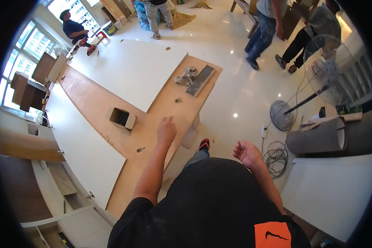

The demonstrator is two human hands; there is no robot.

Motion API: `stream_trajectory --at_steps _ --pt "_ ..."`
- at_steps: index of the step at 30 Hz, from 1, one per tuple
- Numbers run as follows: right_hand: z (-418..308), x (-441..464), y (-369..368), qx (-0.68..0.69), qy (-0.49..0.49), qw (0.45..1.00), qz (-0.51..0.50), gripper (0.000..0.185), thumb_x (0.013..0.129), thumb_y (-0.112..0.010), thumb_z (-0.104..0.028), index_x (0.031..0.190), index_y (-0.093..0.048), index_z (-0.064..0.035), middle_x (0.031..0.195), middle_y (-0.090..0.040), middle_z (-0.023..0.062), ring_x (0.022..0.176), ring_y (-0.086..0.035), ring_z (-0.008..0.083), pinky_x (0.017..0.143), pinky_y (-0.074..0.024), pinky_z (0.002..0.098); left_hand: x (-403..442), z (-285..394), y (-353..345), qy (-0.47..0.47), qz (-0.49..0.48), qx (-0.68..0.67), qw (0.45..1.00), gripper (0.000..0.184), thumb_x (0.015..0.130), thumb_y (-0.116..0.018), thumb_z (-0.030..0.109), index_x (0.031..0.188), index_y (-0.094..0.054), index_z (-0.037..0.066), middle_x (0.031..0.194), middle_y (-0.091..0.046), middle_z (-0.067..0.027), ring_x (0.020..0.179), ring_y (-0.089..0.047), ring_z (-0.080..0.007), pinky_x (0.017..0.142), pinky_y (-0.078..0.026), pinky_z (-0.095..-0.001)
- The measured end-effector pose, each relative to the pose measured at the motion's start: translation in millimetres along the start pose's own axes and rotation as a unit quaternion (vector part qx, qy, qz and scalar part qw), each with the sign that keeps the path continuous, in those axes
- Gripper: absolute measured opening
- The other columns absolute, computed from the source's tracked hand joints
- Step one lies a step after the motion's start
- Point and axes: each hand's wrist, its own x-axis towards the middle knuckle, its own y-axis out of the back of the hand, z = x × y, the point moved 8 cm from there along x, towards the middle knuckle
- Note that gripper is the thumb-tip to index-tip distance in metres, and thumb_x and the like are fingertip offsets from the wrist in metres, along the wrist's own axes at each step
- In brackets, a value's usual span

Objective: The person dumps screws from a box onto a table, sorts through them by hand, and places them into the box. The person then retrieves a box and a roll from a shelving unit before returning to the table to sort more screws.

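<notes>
My left hand (166,130) is above the bare wooden board, its fingers curled together and nothing showing in them. To its left, an open-topped box (130,122) stands on the board (153,142), near a small dark object (140,149). A crumpled grey rag (187,76) lies farther along, beside a long grey block (201,80) and a small clump of debris (178,100). On my other side, my right hand (248,153) hangs over the floor, palm up, with loosely bent fingers apart and nothing in it.
White panels (132,74) flank the board. A standing fan (283,115), coiled cable (276,159), power strip (263,131) and rolled grey sheet (318,135) are at right. Several people are farther back, near a broom (182,19). A red-black shoe (204,144) shows below me.
</notes>
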Motion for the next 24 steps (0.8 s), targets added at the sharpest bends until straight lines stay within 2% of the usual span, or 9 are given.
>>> stream_trajectory --at_steps 3,6,9,12,15,18,24 --pt "-18.5 16.2 -16.5 -0.001 0.001 1.000 0.004 0.015 0.099 -0.056 -0.016 0.107 -0.060 -0.0041 0.090 -0.067 0.0073 0.080 -0.067 0.0231 0.076 -0.0581 0.0421 56.8 0.6 -24.9 -0.036 -0.046 0.041 0.997 0.043 0.087 -0.056 0.004 0.129 -0.063 0.008 0.125 -0.061 -0.0202 0.110 -0.061 -0.0376 0.093 -0.052 -0.0440" --pt "-39.4 30.7 -33.7 -0.008 0.018 1.000 0.013 0.015 0.100 -0.055 -0.016 0.107 -0.060 -0.0040 0.090 -0.067 0.0074 0.081 -0.067 0.0231 0.076 -0.0584 0.0422 95.6 11.1 -50.0 -0.111 -0.132 0.130 0.976 0.054 0.084 -0.055 -0.001 0.136 -0.059 0.013 0.142 -0.051 -0.0199 0.122 -0.056 -0.0383 0.100 -0.049 -0.0436" --pt "-47.6 47.1 -43.8 0.012 0.017 0.999 0.039 0.015 0.100 -0.055 -0.016 0.108 -0.060 -0.0038 0.090 -0.067 0.0073 0.082 -0.068 0.0233 0.077 -0.0588 0.0424 108.0 16.9 -65.9 -0.255 -0.116 0.129 0.951 0.047 0.085 -0.058 0.004 0.130 -0.064 0.011 0.132 -0.056 -0.0185 0.118 -0.057 -0.0360 0.095 -0.053 -0.0436" --pt "-47.8 62.5 -66.1 0.007 -0.016 1.000 0.005 0.015 0.100 -0.055 -0.015 0.108 -0.060 -0.0037 0.091 -0.067 0.0082 0.083 -0.068 0.0230 0.078 -0.0585 0.0423 115.4 12.3 -78.8 -0.261 -0.155 0.101 0.948 0.053 0.077 -0.059 -0.001 0.130 -0.061 0.008 0.141 -0.051 -0.0205 0.122 -0.055 -0.0377 0.098 -0.052 -0.0433" --pt "-50.4 87.4 -82.1 -0.032 -0.038 0.999 -0.007 0.015 0.100 -0.056 -0.015 0.108 -0.060 -0.0037 0.092 -0.067 0.0094 0.084 -0.068 0.0232 0.078 -0.0581 0.0427 112.0 9.7 -78.6 -0.272 -0.137 0.080 0.949 0.034 0.076 -0.060 0.002 0.110 -0.065 0.000 0.126 -0.056 -0.0197 0.113 -0.058 -0.0361 0.090 -0.055 -0.0425" --pt "-50.4 115.6 -101.7 -0.059 -0.051 0.997 -0.019 0.015 0.099 -0.057 -0.014 0.108 -0.060 -0.0033 0.092 -0.067 0.0098 0.085 -0.068 0.0240 0.077 -0.0580 0.0430 103.7 5.0 -78.9 -0.278 -0.132 0.106 0.945 0.009 0.078 -0.060 0.005 0.084 -0.064 -0.001 0.103 -0.059 -0.0171 0.099 -0.060 -0.0331 0.080 -0.056 -0.0413" --pt "-30.8 172.4 -160.0 -0.114 -0.104 0.986 -0.062 0.016 0.099 -0.057 -0.017 0.103 -0.063 -0.0033 0.091 -0.067 0.0094 0.085 -0.068 0.0247 0.077 -0.0582 0.0427 105.1 -5.5 -70.9 -0.232 -0.132 0.090 0.960 0.006 0.078 -0.060 0.005 0.081 -0.063 0.001 0.095 -0.059 -0.0149 0.095 -0.060 -0.0325 0.073 -0.056 -0.0420"
